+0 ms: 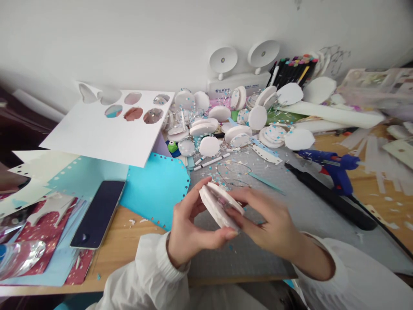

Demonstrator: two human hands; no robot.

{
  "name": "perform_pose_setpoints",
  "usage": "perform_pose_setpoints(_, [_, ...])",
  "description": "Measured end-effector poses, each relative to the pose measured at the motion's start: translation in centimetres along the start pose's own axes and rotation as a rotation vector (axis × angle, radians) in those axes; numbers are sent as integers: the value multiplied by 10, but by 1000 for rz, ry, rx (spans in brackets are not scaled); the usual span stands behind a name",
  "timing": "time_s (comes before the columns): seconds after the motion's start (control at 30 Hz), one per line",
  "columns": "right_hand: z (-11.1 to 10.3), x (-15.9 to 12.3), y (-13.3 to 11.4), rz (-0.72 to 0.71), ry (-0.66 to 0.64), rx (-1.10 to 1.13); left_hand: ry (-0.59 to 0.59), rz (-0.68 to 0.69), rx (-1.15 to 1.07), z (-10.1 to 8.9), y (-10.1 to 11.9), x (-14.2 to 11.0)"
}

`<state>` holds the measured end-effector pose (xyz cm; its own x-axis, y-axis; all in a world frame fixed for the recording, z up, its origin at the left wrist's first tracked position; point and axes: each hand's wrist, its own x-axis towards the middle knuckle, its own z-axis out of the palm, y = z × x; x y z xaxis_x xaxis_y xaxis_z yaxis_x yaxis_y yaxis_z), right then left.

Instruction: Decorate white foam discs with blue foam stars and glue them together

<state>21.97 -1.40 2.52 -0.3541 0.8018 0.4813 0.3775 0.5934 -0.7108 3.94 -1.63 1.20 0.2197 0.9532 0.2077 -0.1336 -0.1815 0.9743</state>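
Observation:
Above the grey cutting mat [241,262] I hold a thick white paper disc [215,206], tilted and parted like a clam at its right side. My left hand [193,228] grips its left rim, thumb below and fingers above. My right hand [264,215] pinches at the opening, with a finger and thumb on the upper white layer; their tips are partly hidden in the gap. Something small and pinkish shows between the layers, too unclear to name. Beyond my hands lie a thin wire loop [234,172] and a teal paper strip [266,183].
Many white discs [209,146] with blue confetti crowd the back. To the right lie a blue glue gun [335,165] and a long black tool [329,198]. At left are a phone [98,215], blue card [158,185] and a white sheet with round holes [106,133].

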Motion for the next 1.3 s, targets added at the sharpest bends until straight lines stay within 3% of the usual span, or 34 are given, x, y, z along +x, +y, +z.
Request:
perform_pose_setpoints(0.07, [-10,-6,-5,13,-19,-38,9,-37,-10,-1,3,0])
perform_pose_setpoints(0.13, [-25,-21,-5,45,57,-146,36,-73,-29,-2,6,-2])
perform_pose_setpoints(0.27, [-63,-67,17,284,491,-581,69,-110,-90,-8,10,-12])
perform_pose_setpoints(0.3, [-73,-79,26,367,521,-701,65,-109,-98,-8,10,-14])
perform_pose_setpoints(0.37, [-91,-98,46,404,444,-899,53,-104,-108,-9,12,-20])
perform_pose_setpoints(0.47, [-108,-115,74,270,248,-1144,40,-97,-125,-5,15,-26])
perform_pose_setpoints(0.57, [-110,-118,94,242,97,-1324,24,-105,-152,-1,21,-31])
perform_pose_setpoints(0.67, [-108,-115,101,270,44,-1417,24,-105,-171,0,26,-36])
perform_pose_setpoints(0.87, [-108,-120,80,217,81,-1282,42,-13,-132,-9,25,-37])
perform_pose_setpoints(1.0, [-104,-121,48,331,203,-831,31,47,-79,-13,21,-26])
perform_pose_setpoints(1.1, [-101,-108,21,379,224,-491,28,76,-31,-16,17,-15])
perform_pose_setpoints(1.3, [-94,-78,-9,280,23,-353,46,138,47,-21,9,2])
